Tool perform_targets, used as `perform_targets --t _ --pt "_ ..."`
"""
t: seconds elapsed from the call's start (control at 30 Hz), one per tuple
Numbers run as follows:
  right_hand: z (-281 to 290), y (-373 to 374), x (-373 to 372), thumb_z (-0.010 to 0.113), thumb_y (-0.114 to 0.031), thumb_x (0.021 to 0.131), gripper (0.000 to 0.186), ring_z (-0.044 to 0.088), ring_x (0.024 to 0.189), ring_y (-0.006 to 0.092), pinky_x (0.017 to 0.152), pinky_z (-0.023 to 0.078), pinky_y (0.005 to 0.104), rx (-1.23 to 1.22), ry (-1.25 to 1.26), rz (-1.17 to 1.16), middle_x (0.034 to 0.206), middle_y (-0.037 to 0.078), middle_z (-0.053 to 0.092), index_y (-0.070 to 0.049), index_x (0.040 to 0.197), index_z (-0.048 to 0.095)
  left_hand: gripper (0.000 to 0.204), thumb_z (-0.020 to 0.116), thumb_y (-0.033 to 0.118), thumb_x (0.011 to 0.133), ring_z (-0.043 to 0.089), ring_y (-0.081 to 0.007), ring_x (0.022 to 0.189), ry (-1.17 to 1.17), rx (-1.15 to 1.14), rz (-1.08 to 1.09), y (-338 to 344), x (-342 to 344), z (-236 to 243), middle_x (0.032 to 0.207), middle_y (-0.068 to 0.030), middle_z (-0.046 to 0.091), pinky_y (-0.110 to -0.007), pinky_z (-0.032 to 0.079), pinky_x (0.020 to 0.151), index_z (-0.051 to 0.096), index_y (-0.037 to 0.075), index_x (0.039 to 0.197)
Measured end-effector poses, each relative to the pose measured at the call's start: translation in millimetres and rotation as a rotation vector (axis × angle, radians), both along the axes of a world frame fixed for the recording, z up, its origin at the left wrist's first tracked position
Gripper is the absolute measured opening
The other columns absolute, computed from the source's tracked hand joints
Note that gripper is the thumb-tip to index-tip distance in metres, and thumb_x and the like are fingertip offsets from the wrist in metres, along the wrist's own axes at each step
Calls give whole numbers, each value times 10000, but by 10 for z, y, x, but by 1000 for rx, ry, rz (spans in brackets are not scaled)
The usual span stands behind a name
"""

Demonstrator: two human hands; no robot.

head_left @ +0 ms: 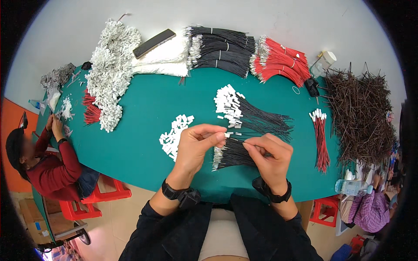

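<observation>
My left hand (191,152) pinches a small white sleeve (227,135) between thumb and forefinger, near the middle of the green table. My right hand (272,161) has its thumb and forefinger closed on a thin black wire (238,140) that runs toward the sleeve. Beneath and between my hands lies a bundle of black wires (230,158) with silvery tips. A pile of loose white sleeves (172,139) is left of my left hand. Behind my hands, black wires with white ends (230,104) lie fanned out.
The green table (143,113) holds white piles (109,65), black (222,52) and red bundles (278,61) at the back, red wires (321,143) and brown tangles (361,117) rightward. A bottle (352,187) stands at the right edge. People work at left (56,169) and far right (370,209).
</observation>
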State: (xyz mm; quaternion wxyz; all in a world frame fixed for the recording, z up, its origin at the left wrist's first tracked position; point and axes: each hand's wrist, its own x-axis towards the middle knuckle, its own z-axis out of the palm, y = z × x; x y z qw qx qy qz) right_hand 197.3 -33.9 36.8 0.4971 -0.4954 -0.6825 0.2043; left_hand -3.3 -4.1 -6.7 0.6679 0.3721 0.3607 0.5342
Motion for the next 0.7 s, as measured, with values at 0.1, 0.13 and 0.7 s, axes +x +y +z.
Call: perform_targets --t 0.1,0.13,0.7 --pt "1 1 -2 826 25 768 138 516 527 111 475 370 264 25 -26 -4 673 36 619 -32 877 763 159 738 13 917 702 -142 769 14 10 -11 -2 -1 6 863 -100 742 -260 573 719 747 -42 1066" --pt "-3 1 -2 826 25 768 138 516 527 111 475 370 264 25 -26 -4 673 36 619 -32 877 763 156 737 12 917 702 -141 769 19 19 -8 -4 -1 2 863 -101 743 -260 573 718 746 -42 1063" --pt "-37 7 -20 823 14 764 135 521 535 139 479 370 288 18 -37 0 666 45 617 -42 868 758 144 736 1 907 711 -146 766 47 4 -23 -27 2 17 866 -109 749 -270 577 720 745 -41 1045"
